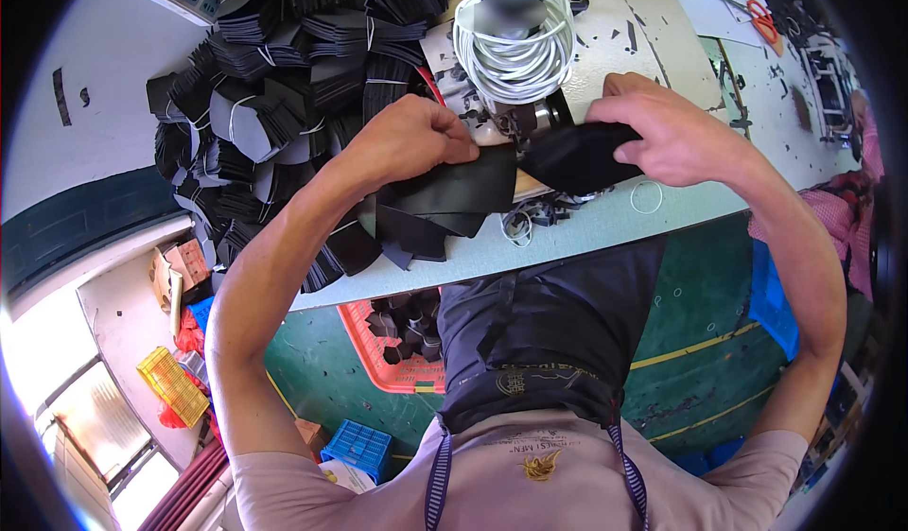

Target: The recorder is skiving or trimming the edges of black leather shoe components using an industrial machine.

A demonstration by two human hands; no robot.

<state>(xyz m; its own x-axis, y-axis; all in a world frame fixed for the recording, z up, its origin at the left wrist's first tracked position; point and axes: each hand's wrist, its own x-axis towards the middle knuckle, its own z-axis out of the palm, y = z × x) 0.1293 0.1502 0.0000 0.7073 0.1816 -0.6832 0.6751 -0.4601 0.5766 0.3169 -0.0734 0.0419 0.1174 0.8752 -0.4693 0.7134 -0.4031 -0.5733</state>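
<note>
At the table's near side, my left hand (416,139) is closed, its thumb and fingers pinching the upper edge of a dark sheet piece (454,191). More dark pieces lie under that one. To its right, my right hand (667,129) has thumb and fingers closed on the right end of a black sheet piece (577,159). Between the hands stands a small machine (544,115) with metal parts, and the inner ends of both pieces lie close to it. A coil of white cable (515,49) rests on the machine. Whether the pieces touch each other is hard to see.
Stacks of banded black pieces (274,105) crowd the table's left. Orange-handled scissors (762,22) lie far right. White elastic bands (646,197) and black scraps (549,211) lie near the front edge. Below the table, an orange basket (416,378) holds dark pieces; a blue crate (357,448) stands left.
</note>
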